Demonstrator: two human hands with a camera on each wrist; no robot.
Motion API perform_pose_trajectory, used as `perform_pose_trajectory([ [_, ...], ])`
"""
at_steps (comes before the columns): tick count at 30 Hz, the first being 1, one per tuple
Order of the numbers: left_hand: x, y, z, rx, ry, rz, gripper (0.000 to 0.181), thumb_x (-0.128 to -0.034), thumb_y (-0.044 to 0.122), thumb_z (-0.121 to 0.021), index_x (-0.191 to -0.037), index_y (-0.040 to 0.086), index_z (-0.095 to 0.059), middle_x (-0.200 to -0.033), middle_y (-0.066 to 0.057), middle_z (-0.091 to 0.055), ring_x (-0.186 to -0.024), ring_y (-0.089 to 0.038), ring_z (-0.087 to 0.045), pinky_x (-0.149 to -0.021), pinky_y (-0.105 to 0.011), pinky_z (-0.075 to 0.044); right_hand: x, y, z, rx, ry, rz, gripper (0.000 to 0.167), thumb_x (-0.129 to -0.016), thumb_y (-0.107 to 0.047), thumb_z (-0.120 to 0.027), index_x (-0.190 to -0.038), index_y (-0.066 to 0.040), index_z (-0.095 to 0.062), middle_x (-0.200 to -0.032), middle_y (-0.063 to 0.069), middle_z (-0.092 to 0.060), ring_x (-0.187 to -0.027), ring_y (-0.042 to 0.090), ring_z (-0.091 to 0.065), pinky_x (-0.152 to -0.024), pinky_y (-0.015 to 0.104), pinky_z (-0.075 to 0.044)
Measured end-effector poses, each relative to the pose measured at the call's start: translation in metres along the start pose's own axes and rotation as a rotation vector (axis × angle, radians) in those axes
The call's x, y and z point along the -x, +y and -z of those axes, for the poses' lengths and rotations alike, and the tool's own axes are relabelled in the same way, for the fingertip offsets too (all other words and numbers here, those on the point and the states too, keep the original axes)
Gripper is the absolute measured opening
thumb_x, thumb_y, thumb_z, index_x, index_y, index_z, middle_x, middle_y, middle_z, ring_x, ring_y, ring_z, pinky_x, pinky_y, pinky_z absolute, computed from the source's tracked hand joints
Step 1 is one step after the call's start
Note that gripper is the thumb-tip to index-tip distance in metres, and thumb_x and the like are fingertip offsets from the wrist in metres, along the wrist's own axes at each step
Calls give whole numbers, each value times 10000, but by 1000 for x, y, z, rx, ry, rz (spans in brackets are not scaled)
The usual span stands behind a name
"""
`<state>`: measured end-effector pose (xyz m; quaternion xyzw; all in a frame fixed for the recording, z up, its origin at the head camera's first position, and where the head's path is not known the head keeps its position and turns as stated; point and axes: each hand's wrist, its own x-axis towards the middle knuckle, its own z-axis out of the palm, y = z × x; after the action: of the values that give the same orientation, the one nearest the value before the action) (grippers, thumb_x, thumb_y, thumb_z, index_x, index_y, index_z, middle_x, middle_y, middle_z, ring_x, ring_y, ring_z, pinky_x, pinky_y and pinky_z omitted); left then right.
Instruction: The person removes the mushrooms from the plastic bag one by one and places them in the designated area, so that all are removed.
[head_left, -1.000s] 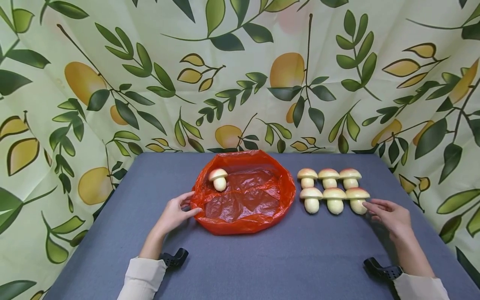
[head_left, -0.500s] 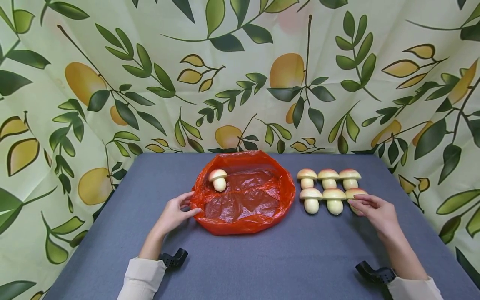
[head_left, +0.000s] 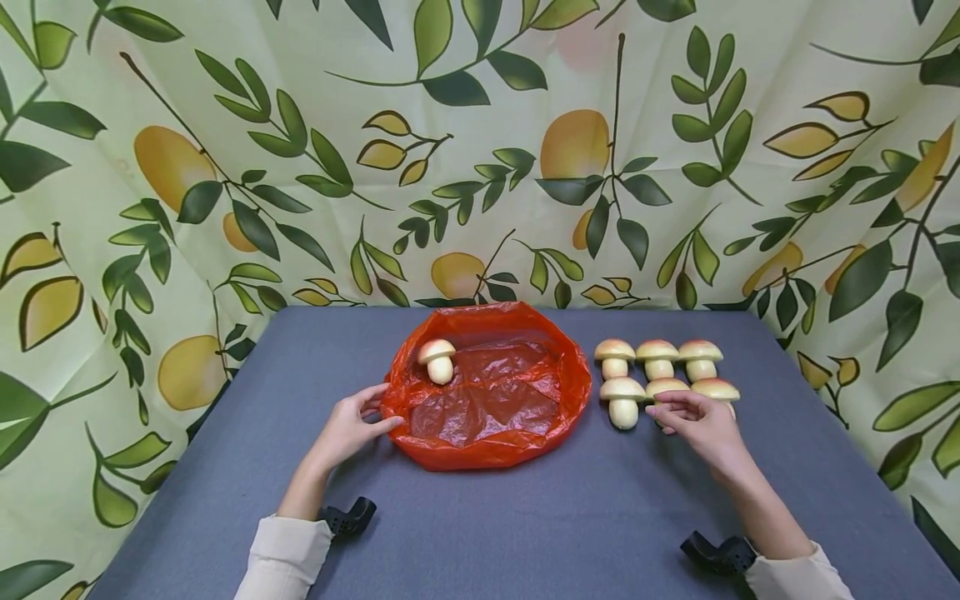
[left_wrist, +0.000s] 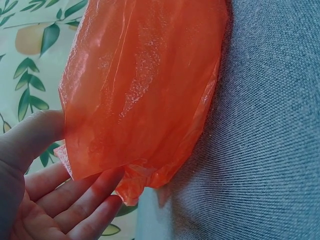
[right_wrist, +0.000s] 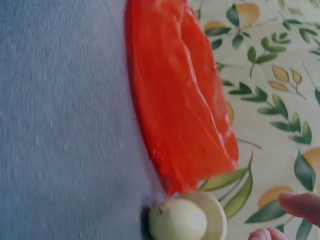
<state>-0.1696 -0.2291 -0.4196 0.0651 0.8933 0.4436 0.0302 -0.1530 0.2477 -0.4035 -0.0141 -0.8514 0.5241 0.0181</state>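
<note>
My left hand (head_left: pixel 349 427) holds the near-left rim of a red plastic bag (head_left: pixel 487 454). Its thumb reaches behind the film in the left wrist view, where the thumb's tip is hidden. Inside the bag, toward its back left, lies a toy mushroom (head_left: pixel 437 360) with a pinkish cap and pale stem. My right hand (head_left: pixel 701 425) hovers at the front row of mushrooms, partly covering the middle mushroom (head_left: pixel 665 386). The thumb and fingers (right_wrist: pixel 300 204) show apart in the right wrist view, nothing visible between them. Left of them sits the front-left mushroom (right_wrist: pixel 177 220).
Two rows of mushrooms stand right of the bag, the back row including a mushroom (head_left: pixel 657 357) in its middle. The front-right mushroom (head_left: pixel 715 389) is partly behind my right hand. A blue-grey cloth (head_left: pixel 480 533) covers the table, and a leaf-patterned curtain (head_left: pixel 480 200) hangs behind.
My right hand has moved left along the front row, from the right-end mushroom to the middle one. The mushrooms and bag stay in place, and my left hand keeps still.
</note>
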Motion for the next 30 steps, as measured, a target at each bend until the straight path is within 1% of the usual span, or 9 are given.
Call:
perform_pose_trajectory([
  [6,-1,0,0,10,2,-19,607,-860,176,-728,-1359,-66,-482,-1307,-293,-581,-1176,-422,-605,-998,-495,-520,0,-8,-13,-18,-72,2,391,-902,-130,-662,-1167,141,-567,-779,-241,-616,-705,-43,-629,-668,202,-574],
  [11,-1,0,-1,8,4,-18,609,-857,171,-730,-1361,-64,-481,-1288,-290,-594,-1172,-420,-608,-1002,-495,-516,-1,-16,-26,-12,-110,30,367,-888,-119,-677,-1139,137,-598,-764,-219,-633,-690,-24,-640,-673,219,-588],
  [14,-1,0,-2,8,7,-8,617,-850,171,-737,-1366,-51,-482,-1278,-279,-605,-1175,-413,-607,-1008,-498,-512,-2,-21,-32,-33,-143,44,379,-882,-123,-690,-1140,139,-596,-795,-191,-663,-701,-7,-651,-678,227,-596],
  [18,-2,-2,-2,9,9,-12,619,-847,162,-738,-1366,-56,-480,-1291,-282,-595,-1174,-415,-608,-1005,-498,-513,-3,-27,-40,-83,-193,54,398,-878,-111,-692,-1150,157,-579,-811,-178,-673,-713,11,-654,-687,227,-601],
  [24,-1,-2,-1,10,3,-18,621,-854,179,-734,-1366,-61,-476,-1306,-283,-585,-1175,-413,-608,-999,-490,-520,-6,-34,-53,-114,-230,99,354,-868,-89,-697,-1112,150,-603,-815,-158,-683,-701,8,-657,-685,228,-601],
  [25,0,-2,0,8,1,-17,621,-857,184,-732,-1367,-60,-475,-1314,-283,-580,-1179,-414,-606,-1000,-492,-520,-7,-35,-56,-122,-235,109,349,-867,-81,-696,-1107,154,-602,-820,-134,-693,-698,5,-656,-683,231,-602],
  [27,0,-2,0,5,-2,-17,621,-859,191,-730,-1367,-58,-475,-1327,-283,-570,-1184,-415,-602,-1000,-493,-521,-8,-37,-60,-140,-246,120,344,-866,-61,-691,-1106,166,-597,-845,-43,-720,-705,14,-663,-678,244,-606],
  [30,-1,-2,0,11,-1,-11,615,-857,177,-730,-1369,-51,-477,-1353,-280,-552,-1189,-416,-600,-1003,-495,-518,-9,-40,-67,-141,-260,131,350,-866,-56,-690,-1107,177,-590,-886,136,-732,-706,29,-671,-677,271,-614],
])
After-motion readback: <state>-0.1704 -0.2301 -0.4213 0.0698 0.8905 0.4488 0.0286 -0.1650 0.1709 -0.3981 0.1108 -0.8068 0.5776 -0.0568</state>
